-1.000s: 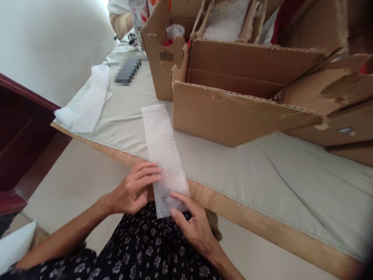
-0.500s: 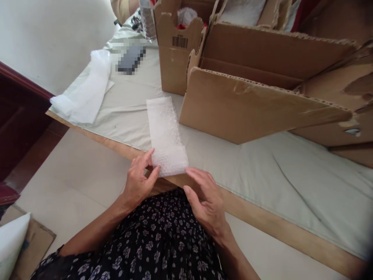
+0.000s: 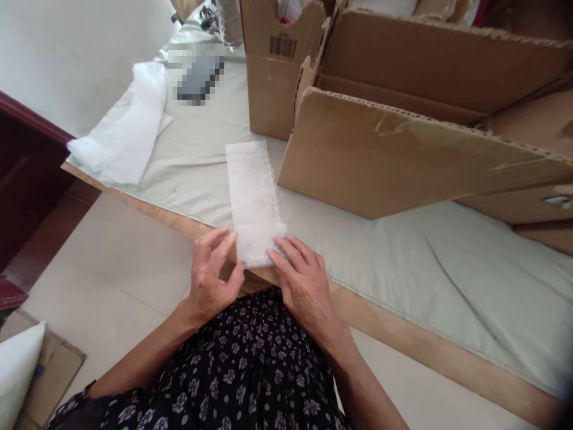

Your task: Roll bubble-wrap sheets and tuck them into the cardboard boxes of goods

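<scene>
The long white strip of bubble wrap point(image 3: 255, 197) lies lengthwise on the pale green cloth-covered table point(image 3: 403, 251), its near end rolled up at the table's wooden edge, right between my two hands; my left hand point(image 3: 212, 272) sits at the roll's left corner with the fingers loosely curled and the fingertips touching the wrap, gripping nothing; my right hand point(image 3: 302, 280) lies flat and spread, its fingertips pressing on the roll's right side; I count one strip under my hands, one loose heap of white bubble wrap sheets point(image 3: 123, 134) well apart at the table's far left corner, one blurred dark flat object point(image 3: 197, 74) beyond it, and two brown corrugated cardboard boxes, the smaller box with a barcode label point(image 3: 273, 77) and the large open box with a ragged flap point(image 3: 403, 155) just beside the strip's far end; compared with half a second ago, the flat part of the strip looks shorter, and my right hand, which then hovered just off the near end, now rests on the roll.
</scene>
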Available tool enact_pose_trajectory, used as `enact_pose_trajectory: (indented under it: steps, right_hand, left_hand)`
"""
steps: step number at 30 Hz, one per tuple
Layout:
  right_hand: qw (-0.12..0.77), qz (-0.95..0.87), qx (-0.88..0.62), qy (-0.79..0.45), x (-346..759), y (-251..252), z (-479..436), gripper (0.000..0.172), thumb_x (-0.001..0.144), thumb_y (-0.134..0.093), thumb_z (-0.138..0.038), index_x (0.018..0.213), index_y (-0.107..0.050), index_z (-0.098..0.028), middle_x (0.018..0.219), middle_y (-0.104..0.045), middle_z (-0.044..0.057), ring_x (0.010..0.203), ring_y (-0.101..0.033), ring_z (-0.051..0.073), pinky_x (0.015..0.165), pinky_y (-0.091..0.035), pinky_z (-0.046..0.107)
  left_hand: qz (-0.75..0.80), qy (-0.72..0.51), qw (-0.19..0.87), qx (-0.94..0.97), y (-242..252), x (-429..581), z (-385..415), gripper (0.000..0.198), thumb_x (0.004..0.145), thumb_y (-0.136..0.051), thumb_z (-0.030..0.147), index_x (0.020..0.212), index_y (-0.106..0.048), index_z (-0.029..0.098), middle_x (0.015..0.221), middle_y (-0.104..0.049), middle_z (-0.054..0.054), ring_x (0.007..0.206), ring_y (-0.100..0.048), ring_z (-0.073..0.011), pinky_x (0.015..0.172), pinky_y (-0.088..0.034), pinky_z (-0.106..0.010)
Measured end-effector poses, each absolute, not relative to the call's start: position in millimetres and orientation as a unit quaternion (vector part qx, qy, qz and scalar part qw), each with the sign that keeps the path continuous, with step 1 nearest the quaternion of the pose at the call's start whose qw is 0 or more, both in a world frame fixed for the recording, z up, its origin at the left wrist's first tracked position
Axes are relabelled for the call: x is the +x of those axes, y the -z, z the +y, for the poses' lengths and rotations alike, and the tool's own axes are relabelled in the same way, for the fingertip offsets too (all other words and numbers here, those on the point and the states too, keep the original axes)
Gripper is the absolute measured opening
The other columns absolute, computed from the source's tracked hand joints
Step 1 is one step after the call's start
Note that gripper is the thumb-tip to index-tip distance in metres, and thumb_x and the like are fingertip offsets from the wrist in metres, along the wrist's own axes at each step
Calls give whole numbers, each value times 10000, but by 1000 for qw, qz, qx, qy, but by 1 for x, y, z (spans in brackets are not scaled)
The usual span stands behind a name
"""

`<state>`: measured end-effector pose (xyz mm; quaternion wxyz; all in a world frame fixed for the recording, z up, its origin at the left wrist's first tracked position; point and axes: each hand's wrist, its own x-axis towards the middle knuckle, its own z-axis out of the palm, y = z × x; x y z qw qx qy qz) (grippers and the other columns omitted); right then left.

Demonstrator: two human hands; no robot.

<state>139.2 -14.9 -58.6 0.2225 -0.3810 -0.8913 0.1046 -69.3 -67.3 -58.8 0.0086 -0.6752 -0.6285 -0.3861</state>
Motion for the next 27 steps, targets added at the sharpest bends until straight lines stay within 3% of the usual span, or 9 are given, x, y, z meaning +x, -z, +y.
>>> enact_pose_trajectory:
  steps: [3,7,11,15,19,23,27]
  right_hand:
    - [229,-903,-354,-87,140,58,-10,405,990,-469,-27,1292,-687,-185,1449,-660,90,1411,-540,274,982,-506,404]
    - [247,-905,-336,-83,139,57,-5,402,1002,-446,-22,1254,-698,-208,1410,-689,71,1402,-553,256,983,-503,398]
    - [267,-903,-324,-92,136,57,-5,372,1021,-448,-39,1227,-699,-220,1401,-694,67,1366,-590,251,987,-511,405]
    - [274,-898,-326,-116,135,56,-4,344,1039,-493,-104,1336,-646,-187,1414,-679,114,1339,-616,258,1014,-522,421]
    - [301,-879,-328,-169,137,53,-2,294,1045,-534,-146,1307,-657,-193,1242,-757,94,1182,-699,231,978,-547,405]
    - [341,-838,-365,-218,136,54,-1,265,1032,-573,-163,1278,-669,-194,1098,-778,73,986,-721,204,887,-566,372]
    - [356,-824,-407,-168,136,54,-4,304,1029,-599,-199,1331,-625,-190,1132,-757,94,1026,-704,224,901,-552,390]
  left_hand:
    - [-598,372,-17,-709,56,-68,-72,452,879,-712,138,1320,-636,207,1467,-537,-177,1360,-550,-350,1120,-511,-558]
    - [-578,345,-32,-739,61,-67,-73,395,872,-746,170,1254,-654,205,1435,-588,-172,1408,-521,-380,1132,-504,-603]
    - [-587,341,-23,-734,70,-66,-74,320,895,-743,148,1201,-660,191,1338,-663,-160,1372,-565,-350,1122,-527,-587]
    - [-574,385,-17,-722,75,-66,-73,209,894,-708,67,1050,-664,200,1246,-718,-115,1319,-620,-303,1132,-533,-577]
    - [-562,424,-45,-708,69,-69,-71,197,906,-696,71,1048,-669,204,1082,-774,-77,1220,-682,-277,1103,-552,-556]
    - [-582,431,-73,-686,59,-73,-65,152,947,-688,152,1092,-684,197,957,-779,-53,986,-732,-225,924,-612,-410]
    - [-607,405,-53,-682,54,-75,-55,172,980,-678,216,1144,-677,165,928,-762,-47,737,-678,-158,721,-568,-308]
